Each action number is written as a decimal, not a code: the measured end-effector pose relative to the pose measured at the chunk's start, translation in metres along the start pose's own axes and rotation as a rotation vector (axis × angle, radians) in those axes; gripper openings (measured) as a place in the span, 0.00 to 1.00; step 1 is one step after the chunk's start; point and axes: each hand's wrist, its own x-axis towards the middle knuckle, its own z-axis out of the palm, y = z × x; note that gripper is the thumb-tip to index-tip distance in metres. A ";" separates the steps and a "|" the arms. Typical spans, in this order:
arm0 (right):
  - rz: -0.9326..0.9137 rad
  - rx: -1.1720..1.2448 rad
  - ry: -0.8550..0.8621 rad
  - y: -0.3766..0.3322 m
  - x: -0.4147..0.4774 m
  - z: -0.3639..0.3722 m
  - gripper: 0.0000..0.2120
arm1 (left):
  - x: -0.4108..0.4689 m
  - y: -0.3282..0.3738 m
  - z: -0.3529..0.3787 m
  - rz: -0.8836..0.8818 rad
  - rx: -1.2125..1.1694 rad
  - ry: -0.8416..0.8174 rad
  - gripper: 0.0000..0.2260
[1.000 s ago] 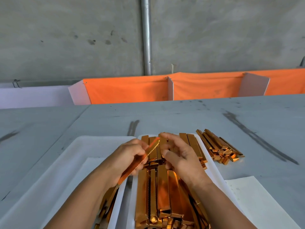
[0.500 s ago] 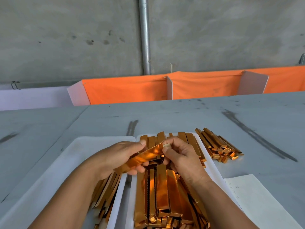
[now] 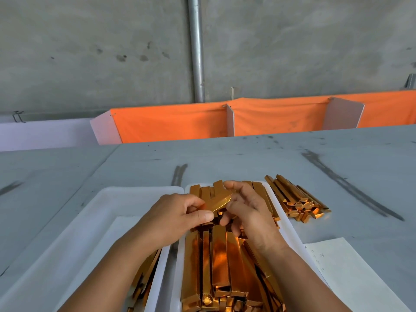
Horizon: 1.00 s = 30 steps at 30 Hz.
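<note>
1. Background. A concrete wall point(image 3: 90, 52) fills the upper field, and one metal pipe point(image 3: 195, 50) runs vertically down it.

2. Work surface. A grey table point(image 3: 225, 156) carries several dark scuff marks. An orange cloth point(image 3: 171, 122) lines its far edge, sectioned by three white panels point(image 3: 342, 113).

3. Containers. Two white trays stand side by side, nearly touching. The left tray point(image 3: 135, 190) holds one white sheet and some gold strips point(image 3: 146, 271), which the left forearm partly covers. The right tray point(image 3: 291, 230) is packed with gold strips point(image 3: 216, 255) lying mostly lengthwise. They overlap, so they cannot be counted.

4. Paper. One sheet point(image 3: 351, 266) lies on the table just right of the right tray. It bears faint handwritten marks that are too small to read.

5. Loose stock. One pile of folded gold pieces point(image 3: 297, 199) rests on the table beside the far right corner of the right tray.

6. Hands. Both hands work above the far half of the right tray and screen the strips beneath them. The left hand point(image 3: 177, 217) pinches the near end of the held strip between thumb and fingers. The right hand point(image 3: 249, 212) curls its fingers around the far end.

7. Workpiece. One held strip point(image 3: 219, 202), gold and partly folded, spans the gap between the hands, clear of the tray contents. No printing shows on it.
</note>
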 end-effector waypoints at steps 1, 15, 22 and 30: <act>0.004 0.003 -0.010 0.000 0.000 0.000 0.21 | 0.000 0.000 0.001 0.015 0.023 0.023 0.10; -0.031 0.082 -0.004 0.002 0.002 -0.004 0.18 | -0.002 -0.001 0.016 -0.004 0.045 0.111 0.15; -0.026 0.104 -0.036 0.002 0.003 -0.005 0.20 | 0.001 0.004 0.007 -0.044 -0.146 -0.023 0.10; 0.012 0.072 0.056 0.004 0.005 -0.006 0.08 | -0.001 0.011 -0.006 -0.038 0.066 -0.003 0.07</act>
